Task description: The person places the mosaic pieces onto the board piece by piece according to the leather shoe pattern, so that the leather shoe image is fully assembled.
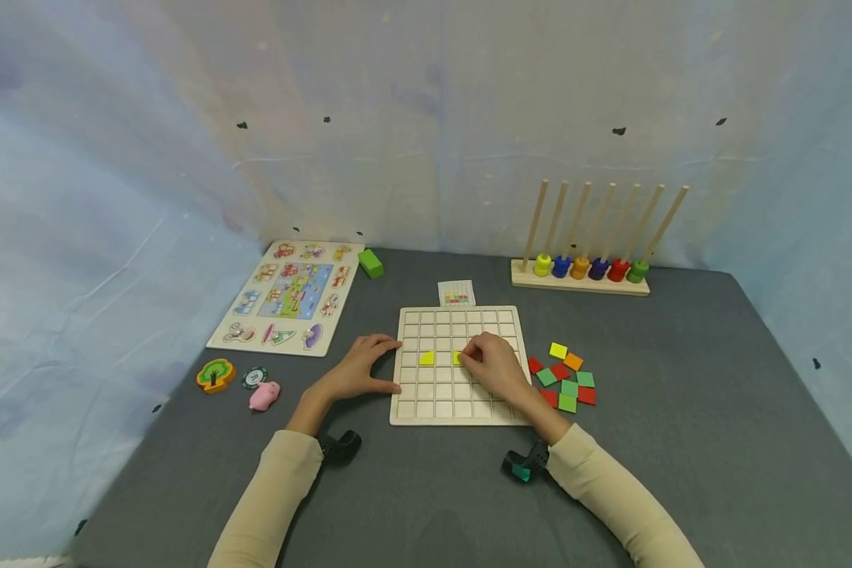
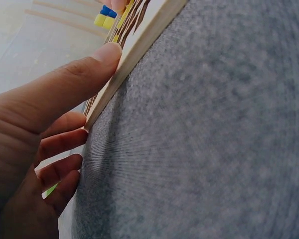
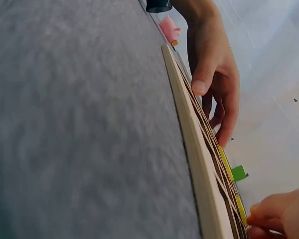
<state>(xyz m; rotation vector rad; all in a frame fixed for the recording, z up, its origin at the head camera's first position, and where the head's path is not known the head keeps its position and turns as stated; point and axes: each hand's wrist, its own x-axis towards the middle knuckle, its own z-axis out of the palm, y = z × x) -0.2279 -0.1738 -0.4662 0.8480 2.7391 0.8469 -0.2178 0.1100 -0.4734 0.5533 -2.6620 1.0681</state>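
Observation:
A square wooden grid board [image 1: 426, 412] lies flat on the grey table. My left hand [image 1: 355, 369] rests at its left side, fingers spread and relaxed; in the left wrist view the thumb [image 2: 84, 69] lies on the board's edge. One yellow square tile [image 1: 427, 358] sits in a cell left of the board's middle. A second yellow tile [image 1: 457, 358] is at the fingertips of my right hand [image 1: 495, 367], pinched low over a cell in the same row. My right hand partly covers this tile, and my right wrist hides some cells at the lower right.
Loose red, green, orange and yellow tiles [image 1: 569, 387] lie right of the board. A small pattern card [image 1: 457, 292] is behind it. Farther off stand a peg stacker [image 1: 582, 285], a picture puzzle [image 1: 220, 335] and a green block [image 1: 371, 263]. A pink pig [image 1: 264, 396], tree piece [image 1: 215, 375] and round token [image 1: 254, 377] lie left.

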